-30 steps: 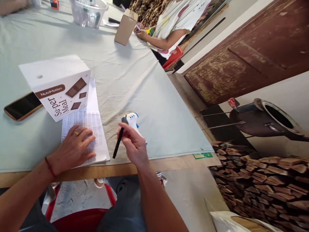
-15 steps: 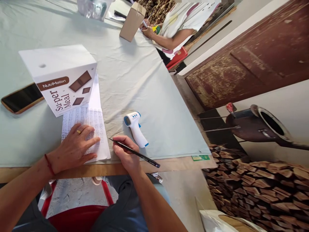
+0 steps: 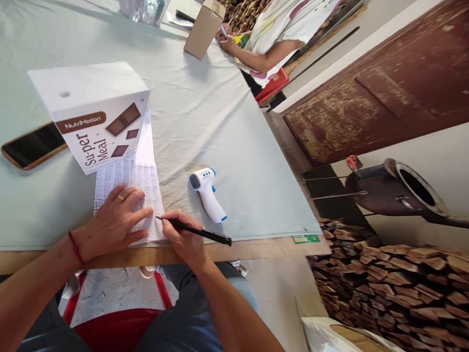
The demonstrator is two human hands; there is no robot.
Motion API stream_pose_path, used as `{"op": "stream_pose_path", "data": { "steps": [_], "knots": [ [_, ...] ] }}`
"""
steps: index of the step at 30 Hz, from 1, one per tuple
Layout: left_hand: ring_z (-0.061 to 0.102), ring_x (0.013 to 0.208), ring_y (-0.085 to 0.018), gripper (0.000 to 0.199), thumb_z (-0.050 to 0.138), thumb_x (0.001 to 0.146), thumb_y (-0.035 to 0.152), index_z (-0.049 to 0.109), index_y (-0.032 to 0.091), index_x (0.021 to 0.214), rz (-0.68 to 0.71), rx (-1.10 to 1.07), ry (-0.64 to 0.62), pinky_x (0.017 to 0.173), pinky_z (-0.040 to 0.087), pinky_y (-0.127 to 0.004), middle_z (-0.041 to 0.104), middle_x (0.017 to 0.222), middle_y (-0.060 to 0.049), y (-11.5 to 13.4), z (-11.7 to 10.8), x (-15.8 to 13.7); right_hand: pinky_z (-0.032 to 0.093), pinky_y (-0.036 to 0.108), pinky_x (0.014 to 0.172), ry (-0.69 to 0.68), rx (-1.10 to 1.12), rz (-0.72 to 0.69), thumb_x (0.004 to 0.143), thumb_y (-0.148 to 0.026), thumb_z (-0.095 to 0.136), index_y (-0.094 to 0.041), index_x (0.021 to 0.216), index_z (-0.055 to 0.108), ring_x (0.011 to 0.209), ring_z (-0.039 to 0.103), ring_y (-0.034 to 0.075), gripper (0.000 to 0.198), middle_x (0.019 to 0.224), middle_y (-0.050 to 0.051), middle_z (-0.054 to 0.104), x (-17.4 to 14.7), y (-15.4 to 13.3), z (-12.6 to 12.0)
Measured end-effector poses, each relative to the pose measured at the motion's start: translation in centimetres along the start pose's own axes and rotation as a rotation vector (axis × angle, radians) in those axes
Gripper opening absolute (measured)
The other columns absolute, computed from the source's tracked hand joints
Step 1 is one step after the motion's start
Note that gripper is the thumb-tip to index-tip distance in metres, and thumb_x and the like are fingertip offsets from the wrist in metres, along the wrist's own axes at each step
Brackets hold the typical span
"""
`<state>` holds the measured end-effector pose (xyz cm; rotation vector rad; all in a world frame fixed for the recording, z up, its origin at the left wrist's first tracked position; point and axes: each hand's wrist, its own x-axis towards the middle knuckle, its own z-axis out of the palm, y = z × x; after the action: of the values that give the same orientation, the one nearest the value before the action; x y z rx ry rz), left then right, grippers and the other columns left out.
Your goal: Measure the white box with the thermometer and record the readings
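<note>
My left hand (image 3: 122, 215) lies flat with fingers spread on a sheet of paper (image 3: 148, 171) covered in rows of small handwriting. Between the fingertips of my right hand (image 3: 185, 239) is a black pen (image 3: 201, 231), its tip over the right part of the sheet, close to my left fingers; I cannot tell whether it touches. Beyond the sheet stands a folded white card (image 3: 98, 117) printed "NutriMotion Su-per Meal", partly over the paper. A white and blue infrared thermometer (image 3: 208, 193) lies to the right of the pen.
A phone (image 3: 34, 145) lies left, partly behind the card. At the far side are a cardboard box (image 3: 205, 30), a clear plastic container (image 3: 144, 11) and another person's hands (image 3: 229, 44). Stacked firewood (image 3: 399, 288) and a dark metal stove (image 3: 392, 188) stand right of the table (image 3: 256, 161).
My right hand has moved left with the pen, bringing its tip from beside the sheet to over it. My left hand stays put on the paper.
</note>
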<state>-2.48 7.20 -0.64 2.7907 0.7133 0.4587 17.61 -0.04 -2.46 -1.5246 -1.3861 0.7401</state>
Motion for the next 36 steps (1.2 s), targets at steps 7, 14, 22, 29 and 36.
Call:
{"op": "stream_pose_path", "data": {
  "steps": [7, 14, 22, 29, 36],
  "knots": [
    [0.049, 0.117, -0.033, 0.037, 0.047, 0.100, 0.045, 0.067, 0.019, 0.118, -0.003, 0.006, -0.007, 0.106, 0.037, -0.055, 0.055, 0.125, -0.017, 0.00, -0.06, 0.01, 0.049, 0.029, 0.061, -0.002, -0.023, -0.019, 0.078, -0.023, 0.059, -0.024, 0.073, 0.066, 0.057, 0.055, 0.015, 0.009, 0.065, -0.001, 0.064, 0.05, 0.09, -0.07],
    [0.049, 0.117, -0.034, 0.037, 0.048, 0.099, 0.044, 0.067, 0.018, 0.117, 0.000, -0.002, -0.003, 0.106, 0.036, -0.057, 0.055, 0.125, -0.018, -0.02, 0.02, 0.02, 0.047, 0.028, 0.059, -0.015, -0.039, -0.030, 0.078, -0.022, 0.057, -0.024, 0.072, 0.065, 0.056, 0.054, 0.014, 0.010, 0.064, -0.001, 0.063, 0.07, 0.00, -0.08],
    [0.049, 0.120, -0.034, 0.036, 0.048, 0.100, 0.043, 0.066, 0.019, 0.120, -0.002, 0.003, -0.011, 0.108, 0.036, -0.056, 0.054, 0.126, -0.017, -0.09, 0.07, -0.09, 0.048, 0.028, 0.058, 0.009, -0.041, -0.042, 0.079, -0.022, 0.058, -0.023, 0.072, 0.065, 0.056, 0.055, 0.014, 0.010, 0.064, -0.001, 0.063, 0.06, 0.17, -0.18],
    [0.050, 0.119, -0.035, 0.038, 0.047, 0.101, 0.044, 0.067, 0.017, 0.119, 0.007, 0.008, -0.003, 0.107, 0.037, -0.059, 0.054, 0.125, -0.018, -0.06, 0.07, -0.07, 0.049, 0.024, 0.056, 0.032, -0.097, -0.126, 0.080, -0.020, 0.056, -0.021, 0.073, 0.064, 0.055, 0.057, 0.013, 0.011, 0.064, -0.002, 0.064, 0.04, 0.51, -0.07],
    [0.051, 0.118, -0.035, 0.036, 0.051, 0.099, 0.042, 0.067, 0.017, 0.119, 0.012, 0.002, 0.015, 0.106, 0.038, -0.059, 0.054, 0.124, -0.018, -0.02, -0.02, 0.00, 0.048, 0.020, 0.054, 0.049, -0.127, -0.221, 0.081, -0.015, 0.055, -0.020, 0.074, 0.063, 0.053, 0.057, 0.010, 0.012, 0.062, -0.004, 0.063, 0.11, 0.57, 0.02]
  ]
}}
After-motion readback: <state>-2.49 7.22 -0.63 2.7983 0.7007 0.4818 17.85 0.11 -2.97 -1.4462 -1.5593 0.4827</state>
